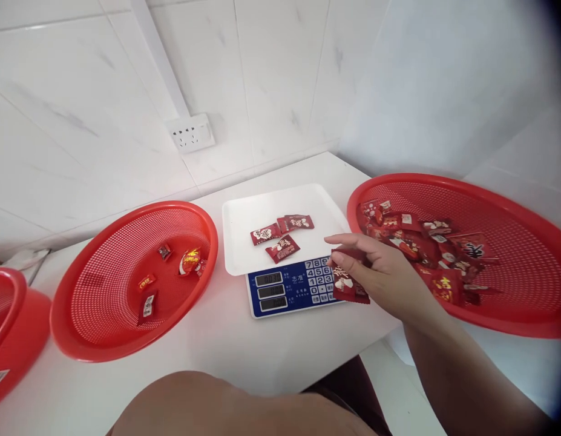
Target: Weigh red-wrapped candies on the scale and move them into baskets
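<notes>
My right hand (pixel 375 266) pinches dark red candy packets (pixel 346 281) with white lettering between thumb and fingers. It hovers above the keypad of a blue and white digital scale (pixel 280 284), left of the right-hand basket. On the scale's white tray (pixel 244 263) lie several similar small packets (pixel 282 247), grouped near the middle. A red mesh basket (pixel 502 188) on the right holds a pile of mixed red-wrapped snacks (pixel 407 242). My left hand is out of view; bare skin shows along the bottom edge.
Left of the scale stands another red basket (pixel 94 260) with a few wrapped sweets (pixel 189 261) inside. Part of a further red container (pixel 17 339) shows at the far left. Everything stands on a white table (pixel 226 345) against a tiled wall with a socket (pixel 192 132).
</notes>
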### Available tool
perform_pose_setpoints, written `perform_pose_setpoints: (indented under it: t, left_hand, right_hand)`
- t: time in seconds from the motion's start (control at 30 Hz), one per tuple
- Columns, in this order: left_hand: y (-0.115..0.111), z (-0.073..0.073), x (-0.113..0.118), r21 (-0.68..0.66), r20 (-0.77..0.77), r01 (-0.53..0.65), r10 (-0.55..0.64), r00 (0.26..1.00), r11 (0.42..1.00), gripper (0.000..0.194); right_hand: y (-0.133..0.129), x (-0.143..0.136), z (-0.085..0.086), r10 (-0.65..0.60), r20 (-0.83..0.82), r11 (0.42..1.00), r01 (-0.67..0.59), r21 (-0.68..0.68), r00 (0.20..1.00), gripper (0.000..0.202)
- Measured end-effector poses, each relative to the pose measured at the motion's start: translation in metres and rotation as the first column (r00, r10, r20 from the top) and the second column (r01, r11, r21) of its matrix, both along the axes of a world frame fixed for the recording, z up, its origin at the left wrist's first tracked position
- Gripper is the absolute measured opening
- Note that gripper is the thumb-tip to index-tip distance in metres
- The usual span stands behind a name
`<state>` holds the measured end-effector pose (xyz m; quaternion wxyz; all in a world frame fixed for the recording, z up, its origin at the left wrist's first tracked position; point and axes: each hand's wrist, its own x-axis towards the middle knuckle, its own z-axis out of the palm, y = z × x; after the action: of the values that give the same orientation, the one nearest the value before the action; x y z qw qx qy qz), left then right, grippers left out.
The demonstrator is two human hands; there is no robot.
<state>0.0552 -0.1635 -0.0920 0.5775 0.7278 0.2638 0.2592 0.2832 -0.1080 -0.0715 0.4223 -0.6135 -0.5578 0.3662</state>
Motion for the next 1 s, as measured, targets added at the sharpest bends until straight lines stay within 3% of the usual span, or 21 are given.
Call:
perform_pose_setpoints:
  t: [0.03,0.1,0.17,0.2,0.3,0.37,0.47,0.6,0.7,0.77,0.87,1.0]
  left_hand:
    - [0.006,0.010,0.003,0.024,0.020,0.060,-0.061,0.998,0.998,0.002]
    - [0.023,0.030,0.009,0.063,0.041,0.172,-0.174,0.984,0.983,0.009]
    - [0.044,0.042,0.012,0.059,0.020,0.114,-0.116,0.993,0.992,0.015]
    - [0.054,0.045,0.013,0.046,-0.003,-0.009,0.009,1.000,0.999,0.014]
    - [0.082,0.042,0.016,0.006,-0.062,-0.310,0.310,0.949,0.951,0.017]
    - [0.093,0.035,0.020,-0.016,-0.070,-0.294,0.292,0.954,0.956,0.028]
    - [0.101,0.029,0.028,-0.055,-0.072,-0.241,0.237,0.969,0.969,0.024]
    - [0.105,0.027,0.031,-0.083,-0.069,-0.323,0.318,0.946,0.943,0.020]
    - [0.111,0.025,0.025,0.051,-0.114,-0.445,0.448,0.887,0.894,0.018]
    - [0.116,0.022,0.020,0.230,-0.194,-0.482,0.525,0.829,0.845,0.015]
    - [0.121,0.017,0.014,0.473,-0.283,-0.457,0.621,0.730,0.753,0.012]
    - [0.121,0.012,0.008,0.602,-0.341,-0.411,0.686,0.643,0.684,0.009]
  right_hand:
    - [0.000,0.000,0.001,0.001,-0.021,1.000,-0.001,0.001,1.000,0.036]
    - [0.001,0.000,0.002,0.012,-0.052,1.000,-0.011,0.020,0.999,0.034]
    - [0.004,-0.002,0.004,0.017,-0.051,0.996,-0.012,0.087,0.999,0.030]
    - [0.006,-0.005,0.006,0.014,-0.042,0.991,-0.008,0.137,0.999,0.029]
    - [0.014,-0.018,0.009,0.001,-0.049,0.955,0.013,0.298,0.999,0.025]
    - [0.020,-0.030,0.011,0.024,-0.082,0.926,0.009,0.377,0.996,0.023]
    - [0.030,-0.045,0.010,0.084,-0.108,0.899,-0.029,0.437,0.991,0.022]
    - [0.038,-0.050,0.006,0.095,-0.062,0.900,-0.059,0.432,0.994,0.024]
    - [0.042,-0.044,0.002,0.091,-0.018,0.935,-0.079,0.345,0.996,0.022]
    - [0.044,-0.039,-0.001,0.125,-0.013,0.954,-0.117,0.275,0.992,0.018]
    - [0.049,-0.034,-0.005,0.101,0.098,0.959,-0.123,0.256,0.990,0.012]
    - [0.053,-0.030,-0.008,0.065,0.256,0.956,-0.134,0.262,0.965,0.013]
